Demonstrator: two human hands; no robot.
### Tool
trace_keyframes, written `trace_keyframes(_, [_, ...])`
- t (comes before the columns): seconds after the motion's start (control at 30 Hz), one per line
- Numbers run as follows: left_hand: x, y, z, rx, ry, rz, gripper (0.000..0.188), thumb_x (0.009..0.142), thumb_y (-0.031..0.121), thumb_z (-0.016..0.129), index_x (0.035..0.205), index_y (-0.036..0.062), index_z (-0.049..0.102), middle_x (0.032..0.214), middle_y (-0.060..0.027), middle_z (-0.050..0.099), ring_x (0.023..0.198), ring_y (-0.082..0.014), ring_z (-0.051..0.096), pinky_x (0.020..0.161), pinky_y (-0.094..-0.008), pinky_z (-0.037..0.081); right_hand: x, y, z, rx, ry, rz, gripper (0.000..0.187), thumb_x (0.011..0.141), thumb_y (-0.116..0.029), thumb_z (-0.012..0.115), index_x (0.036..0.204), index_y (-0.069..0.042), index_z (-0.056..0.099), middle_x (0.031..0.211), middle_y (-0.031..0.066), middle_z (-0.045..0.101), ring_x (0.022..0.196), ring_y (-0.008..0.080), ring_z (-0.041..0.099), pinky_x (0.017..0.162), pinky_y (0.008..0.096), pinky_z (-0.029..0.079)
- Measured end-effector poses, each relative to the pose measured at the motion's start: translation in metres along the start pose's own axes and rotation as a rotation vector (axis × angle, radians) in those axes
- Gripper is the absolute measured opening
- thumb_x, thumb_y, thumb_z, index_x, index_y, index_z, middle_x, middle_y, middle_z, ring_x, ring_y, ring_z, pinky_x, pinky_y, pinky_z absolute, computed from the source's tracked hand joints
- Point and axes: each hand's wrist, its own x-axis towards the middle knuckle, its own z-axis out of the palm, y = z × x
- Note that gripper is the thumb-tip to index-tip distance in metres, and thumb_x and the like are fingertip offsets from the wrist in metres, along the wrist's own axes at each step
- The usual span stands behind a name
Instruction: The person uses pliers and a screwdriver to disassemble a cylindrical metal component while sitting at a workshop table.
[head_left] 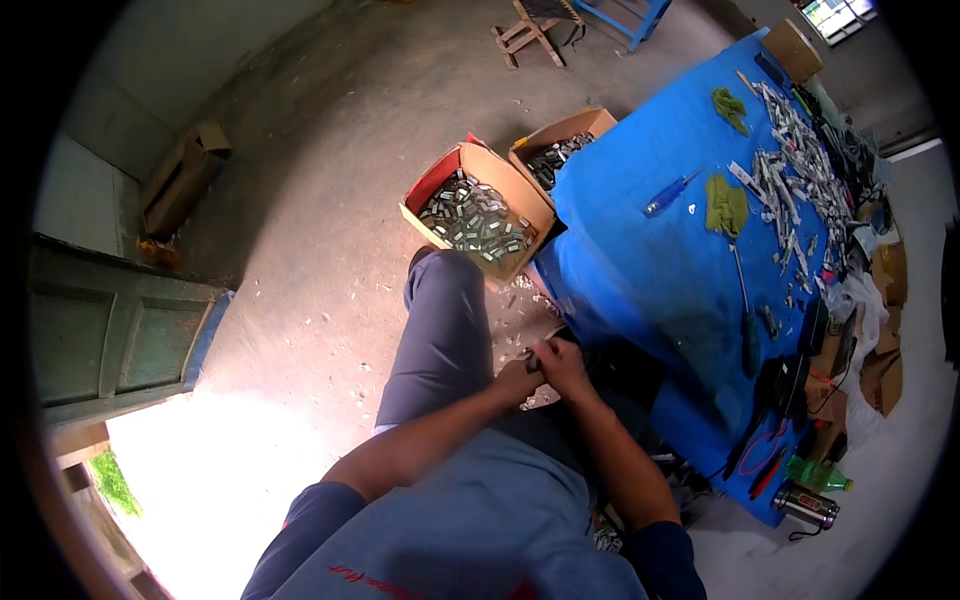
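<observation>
Left hand (518, 381) and right hand (563, 366) meet over the lap, just to the right of the raised grey-trousered knee (447, 290). A small, dark, hard-looking piece (533, 364) sits between them; left fingers look clamped on it, probably to steady it, while right fingers curl up against it—can't tell whether they pinch it too, knuckles hide that. Hands close to the body likely give better control. Open tan cardboard box with a red inner side (508, 182) stands on the floor past the knee, partly filled with small dark and shiny pieces (470, 215), presumably there for easy reach; a second tan cardboard box (555, 133) sits just behind. Desk under blue cloth (635, 170) is on the right—a heap of silvery strips (795, 165) at its far side, blue-handled screwdriver (671, 194) lying nearer, seemingly kept handy.
</observation>
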Motion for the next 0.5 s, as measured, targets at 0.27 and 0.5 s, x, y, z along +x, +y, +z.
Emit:
trace_keyframes(0.27, [0.016, -0.021, 0.007, -0.001, 0.025, -0.101, 0.052, 0.084, 0.047, 0.066, 0.087, -0.0041, 0.067, 0.067, -0.0084, 0.061, 0.058, -0.0189, 0.058, 0.049, -0.0366, 0.044, 0.062, -0.085, -0.013, 0.164, 0.164, -0.056, 0.027, 0.095, -0.03, 0.062, 0.096, -0.003, 0.064, 0.076, 0.003, 0.063, 0.071, 0.012, 0.061, 0.064, 0.0273, 0.049])
trace_keyframes(0.5, [0.034, -0.033, 0.001, 0.098, -0.071, 0.063, 0.027, 0.09, 0.024, 0.06, 0.098, -0.0018, 0.061, 0.082, -0.0104, 0.061, 0.071, -0.0197, 0.059, 0.06, -0.034, 0.047, 0.0, -0.093, -0.05, -0.091, 0.377, -0.459, 0.019, 0.09, -0.011, 0.064, 0.103, 0.002, 0.067, 0.085, 0.0129, 0.069, 0.073, 0.013, 0.064, 0.068, 0.028, 0.051])
